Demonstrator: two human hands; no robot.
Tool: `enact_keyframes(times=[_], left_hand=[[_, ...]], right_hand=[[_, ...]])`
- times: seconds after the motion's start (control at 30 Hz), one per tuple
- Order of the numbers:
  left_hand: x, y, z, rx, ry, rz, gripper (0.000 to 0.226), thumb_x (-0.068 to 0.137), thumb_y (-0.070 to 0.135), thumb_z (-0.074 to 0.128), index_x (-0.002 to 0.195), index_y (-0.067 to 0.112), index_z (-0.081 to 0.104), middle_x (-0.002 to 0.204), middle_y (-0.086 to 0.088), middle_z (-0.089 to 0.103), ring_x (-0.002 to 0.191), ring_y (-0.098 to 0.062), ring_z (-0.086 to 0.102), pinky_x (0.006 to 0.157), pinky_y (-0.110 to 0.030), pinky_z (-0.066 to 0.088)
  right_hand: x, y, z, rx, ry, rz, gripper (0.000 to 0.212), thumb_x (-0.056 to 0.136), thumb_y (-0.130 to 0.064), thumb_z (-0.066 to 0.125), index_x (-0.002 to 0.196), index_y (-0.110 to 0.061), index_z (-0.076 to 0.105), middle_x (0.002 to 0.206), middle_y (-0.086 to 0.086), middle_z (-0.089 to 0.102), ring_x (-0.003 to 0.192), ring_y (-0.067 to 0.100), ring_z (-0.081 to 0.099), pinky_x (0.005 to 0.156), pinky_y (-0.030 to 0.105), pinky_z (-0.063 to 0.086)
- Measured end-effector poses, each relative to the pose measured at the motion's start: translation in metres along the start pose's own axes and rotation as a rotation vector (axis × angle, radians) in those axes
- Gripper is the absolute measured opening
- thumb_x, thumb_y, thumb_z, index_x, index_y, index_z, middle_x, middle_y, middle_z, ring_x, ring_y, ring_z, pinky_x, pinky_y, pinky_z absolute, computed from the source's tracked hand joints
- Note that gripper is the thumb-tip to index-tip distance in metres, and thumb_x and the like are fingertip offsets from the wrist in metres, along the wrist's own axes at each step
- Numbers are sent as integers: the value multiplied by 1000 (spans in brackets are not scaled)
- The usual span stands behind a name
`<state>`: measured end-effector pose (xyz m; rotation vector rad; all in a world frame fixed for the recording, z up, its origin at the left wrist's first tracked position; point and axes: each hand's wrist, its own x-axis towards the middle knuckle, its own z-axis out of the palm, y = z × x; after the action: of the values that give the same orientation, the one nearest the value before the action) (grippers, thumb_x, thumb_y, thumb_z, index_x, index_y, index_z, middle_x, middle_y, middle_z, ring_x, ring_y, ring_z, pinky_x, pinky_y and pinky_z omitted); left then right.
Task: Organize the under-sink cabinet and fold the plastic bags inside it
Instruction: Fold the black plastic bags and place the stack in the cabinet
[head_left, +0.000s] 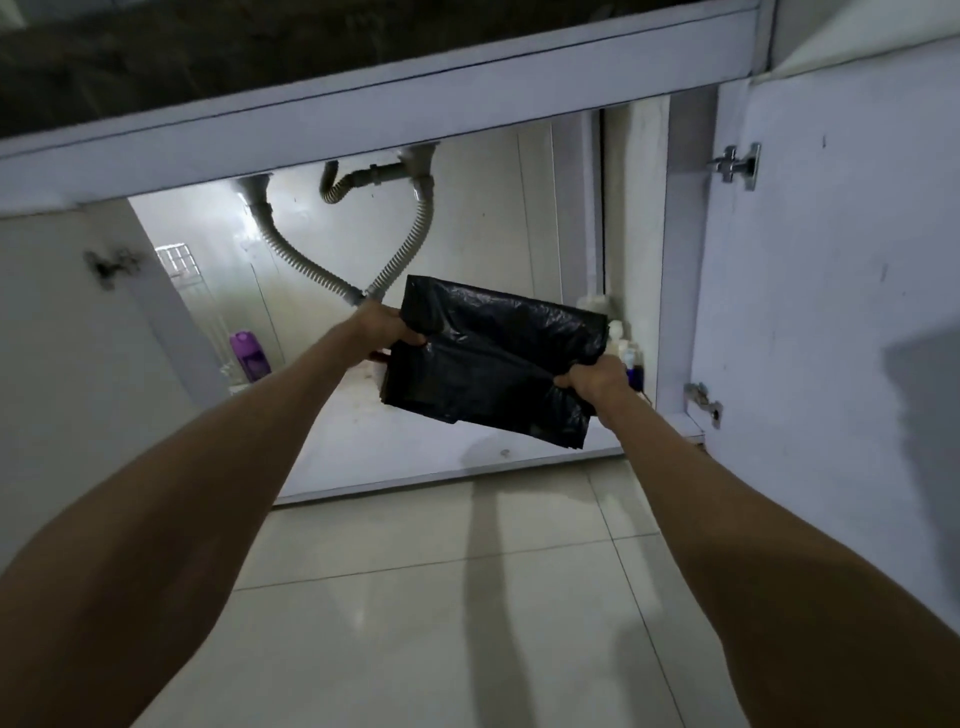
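A black plastic bag (493, 358), folded into a rough rectangle, is held up in front of the open under-sink cabinet (467, 208). My left hand (382, 327) grips its upper left edge. At the bag's lower right edge my right hand (595, 382) pinches the plastic. The bag hangs in the air above the cabinet floor (415, 441) and hides part of the cabinet's back.
Two corrugated grey drain hoses (306, 265) meet in a V behind my left hand. A purple bottle (249, 353) stands at the left, white bottles (618, 338) at the back right corner. Both cabinet doors (831, 260) stand open. Pale floor tiles (441, 597) lie below.
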<state>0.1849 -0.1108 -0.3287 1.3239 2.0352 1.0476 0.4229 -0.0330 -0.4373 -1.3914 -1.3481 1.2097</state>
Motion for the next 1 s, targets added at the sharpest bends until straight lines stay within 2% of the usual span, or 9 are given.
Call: enact_keyframes(times=[0.1, 0.23, 0.33, 0.4, 0.5, 0.57, 0.77, 0.9, 1.0], left_hand=[[31, -21, 4, -27, -15, -21, 29, 81, 3, 72, 109, 2, 64, 101, -7, 63, 98, -22, 59, 85, -35, 51], [83, -63, 7, -90, -69, -29, 36, 81, 7, 73, 115, 5, 65, 108, -7, 66, 104, -25, 61, 90, -38, 52], [125, -106, 1, -101, -81, -87, 34, 80, 10, 75, 113, 5, 65, 111, -10, 67, 105, -26, 62, 96, -43, 51], [143, -127, -1, -130, -73, -116, 34, 81, 8, 74, 113, 3, 64, 111, -11, 66, 101, -26, 63, 90, -40, 53], [186, -170, -12, -203, -69, -149, 41, 78, 7, 75, 117, 2, 62, 110, -11, 66, 94, -23, 62, 66, -30, 52], [211, -201, -20, -224, -52, -181, 44, 78, 9, 76, 118, 2, 60, 110, -11, 66, 94, -24, 62, 66, -30, 51], [273, -285, -25, -199, 22, -310, 34, 80, 13, 75, 107, -3, 62, 100, -14, 65, 88, -27, 63, 77, -32, 52], [308, -340, -9, -195, 89, -344, 32, 76, 17, 76, 97, -4, 65, 98, -17, 68, 92, -32, 65, 86, -40, 56], [323, -362, 7, -200, 167, -308, 17, 80, 13, 72, 83, 2, 59, 88, -15, 61, 85, -28, 60, 82, -38, 52]], right_hand=[[14, 3, 10, -24, 7, -10, 42, 83, -6, 72, 121, 2, 58, 116, 17, 64, 110, 35, 59, 101, 43, 46], [44, 12, 35, -94, 38, -45, 30, 85, -5, 67, 114, -3, 59, 112, 18, 64, 103, 33, 60, 98, 45, 49], [70, 23, 77, -126, 54, -65, 19, 86, -3, 60, 103, -11, 58, 107, 15, 65, 95, 29, 60, 87, 39, 51], [79, 29, 98, -135, 70, -61, 23, 86, -4, 60, 108, -13, 58, 107, 11, 64, 95, 27, 59, 81, 33, 48], [104, 41, 149, -142, 117, -16, 33, 85, -7, 61, 117, -11, 53, 108, 8, 60, 92, 24, 55, 79, 30, 44], [119, 47, 186, -165, 138, 16, 35, 86, -8, 61, 118, -11, 48, 111, 10, 58, 90, 23, 52, 78, 32, 44], [156, 65, 275, -302, 130, 60, 61, 90, -6, 56, 141, -22, 28, 126, 9, 56, 97, 29, 58, 77, 36, 48], [184, 87, 315, -375, 153, 88, 58, 90, -2, 52, 137, -25, 29, 100, 9, 60, 77, 28, 58, 60, 34, 43], [201, 97, 331, -439, 172, 48, 63, 89, 1, 52, 139, -27, 28, 96, 4, 55, 77, 27, 57, 61, 32, 42]])
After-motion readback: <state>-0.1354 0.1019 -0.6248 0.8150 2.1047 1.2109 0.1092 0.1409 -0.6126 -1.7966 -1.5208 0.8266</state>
